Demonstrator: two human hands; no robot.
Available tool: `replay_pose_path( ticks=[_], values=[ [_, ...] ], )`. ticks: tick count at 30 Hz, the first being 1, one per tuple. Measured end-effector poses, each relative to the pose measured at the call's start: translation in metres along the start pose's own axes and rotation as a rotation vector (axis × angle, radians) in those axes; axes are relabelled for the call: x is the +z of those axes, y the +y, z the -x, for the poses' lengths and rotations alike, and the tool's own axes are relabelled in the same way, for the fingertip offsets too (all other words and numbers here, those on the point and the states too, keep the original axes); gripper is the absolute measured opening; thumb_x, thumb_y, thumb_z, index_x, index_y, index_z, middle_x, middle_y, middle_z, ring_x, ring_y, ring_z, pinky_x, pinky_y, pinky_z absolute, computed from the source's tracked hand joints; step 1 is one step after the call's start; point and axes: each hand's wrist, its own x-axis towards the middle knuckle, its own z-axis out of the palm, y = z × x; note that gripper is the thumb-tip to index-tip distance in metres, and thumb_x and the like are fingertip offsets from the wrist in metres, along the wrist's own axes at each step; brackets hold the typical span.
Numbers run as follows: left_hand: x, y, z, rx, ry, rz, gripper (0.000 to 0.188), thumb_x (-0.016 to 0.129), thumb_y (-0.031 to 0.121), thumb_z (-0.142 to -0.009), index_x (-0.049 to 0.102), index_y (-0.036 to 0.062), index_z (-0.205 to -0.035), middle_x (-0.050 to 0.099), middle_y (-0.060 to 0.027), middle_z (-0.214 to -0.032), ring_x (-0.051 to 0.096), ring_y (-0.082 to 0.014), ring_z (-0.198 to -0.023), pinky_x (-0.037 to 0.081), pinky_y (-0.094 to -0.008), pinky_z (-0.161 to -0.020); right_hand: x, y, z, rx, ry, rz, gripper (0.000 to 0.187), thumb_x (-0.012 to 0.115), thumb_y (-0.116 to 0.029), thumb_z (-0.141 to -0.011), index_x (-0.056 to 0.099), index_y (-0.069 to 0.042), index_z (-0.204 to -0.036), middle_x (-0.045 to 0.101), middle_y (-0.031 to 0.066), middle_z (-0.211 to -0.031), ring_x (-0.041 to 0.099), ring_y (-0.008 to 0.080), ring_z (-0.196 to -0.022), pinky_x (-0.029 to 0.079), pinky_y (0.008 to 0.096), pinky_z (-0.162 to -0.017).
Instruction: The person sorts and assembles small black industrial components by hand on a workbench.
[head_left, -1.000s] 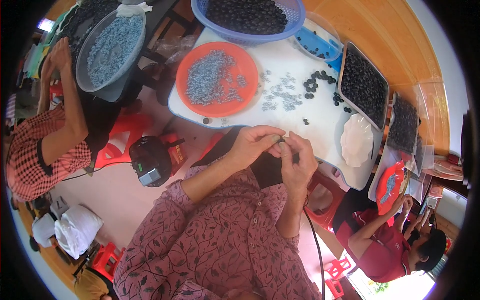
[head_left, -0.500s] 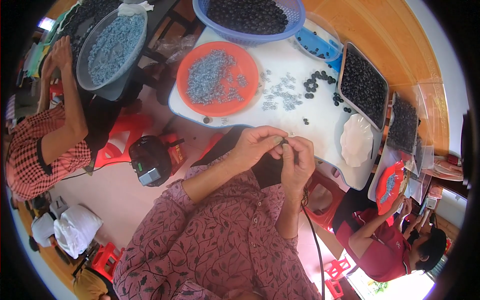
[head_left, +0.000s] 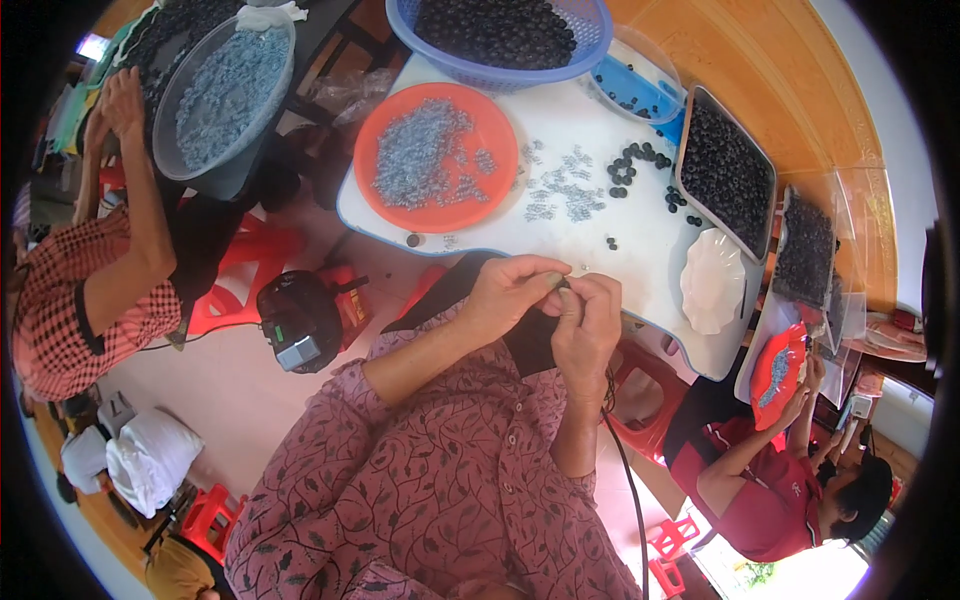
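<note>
Just past the table's near edge, my left hand (head_left: 502, 298) and my right hand (head_left: 588, 322) meet fingertip to fingertip. Both are closed in a pinch on a small dark part (head_left: 563, 284), mostly covered by the thumbs. Beyond them, a pair of round black parts (head_left: 611, 243) lies on the white table (head_left: 640, 275). Small clear pieces (head_left: 568, 187) are scattered farther back, with more black round parts (head_left: 622, 172) to their right. An orange-red plate (head_left: 500, 170) on the left holds a heap of similar clear pieces.
A purple basket (head_left: 480, 72) and a metal-rimmed tray (head_left: 728, 232), both full of black parts, stand at the back and right. A scalloped white dish (head_left: 712, 280) lies at the right edge. Co-workers sit at left (head_left: 90, 310) and right (head_left: 755, 500).
My right hand has moved slightly left, closer to my left hand, and its fingers have shifted on the small part. The right co-worker's hands have moved beside the red dish.
</note>
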Motion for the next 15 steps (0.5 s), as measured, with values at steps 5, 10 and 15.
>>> replay_pose_path(
  ticks=[5,10,15],
  values=[
    [-0.0023,0.0017,0.0031,-0.092,0.076,0.041,0.024,0.058,0.008,-0.095,0.064,-0.0023,-0.115,0.069,-0.0073,-0.094,0.065,-0.0097,-0.08,0.055,-0.0236,-0.073,0.0015,-0.0042,-0.0011,-0.007,-0.081,0.056,0.019,0.066,0.0,-0.081,0.055,-0.001,-0.097,0.055,0.0161,-0.096,0.059,0.0341,-0.081,0.051,0.0406,-0.065],
    [0.0006,0.0032,0.0046,-0.08,0.106,0.078,0.024,0.061,0.01,-0.094,0.065,-0.003,-0.114,0.069,-0.0068,-0.093,0.064,-0.0095,-0.078,0.055,-0.023,-0.072,0.0028,-0.0088,-0.0019,0.012,-0.117,0.093,0.019,0.067,-0.001,-0.081,0.056,-0.002,-0.095,0.055,0.0147,-0.095,0.059,0.0341,-0.081,0.05,0.0413,-0.065],
    [-0.0008,0.0039,0.0035,-0.105,0.092,0.086,0.024,0.063,0.01,-0.092,0.066,-0.0037,-0.112,0.069,-0.0068,-0.092,0.064,-0.0094,-0.078,0.054,-0.0223,-0.071,0.0031,-0.0069,-0.0005,0.011,-0.11,0.105,0.017,0.066,-0.001,-0.081,0.056,-0.002,-0.095,0.055,0.0139,-0.094,0.059,0.0335,-0.081,0.05,0.041,-0.065]
  ],
)
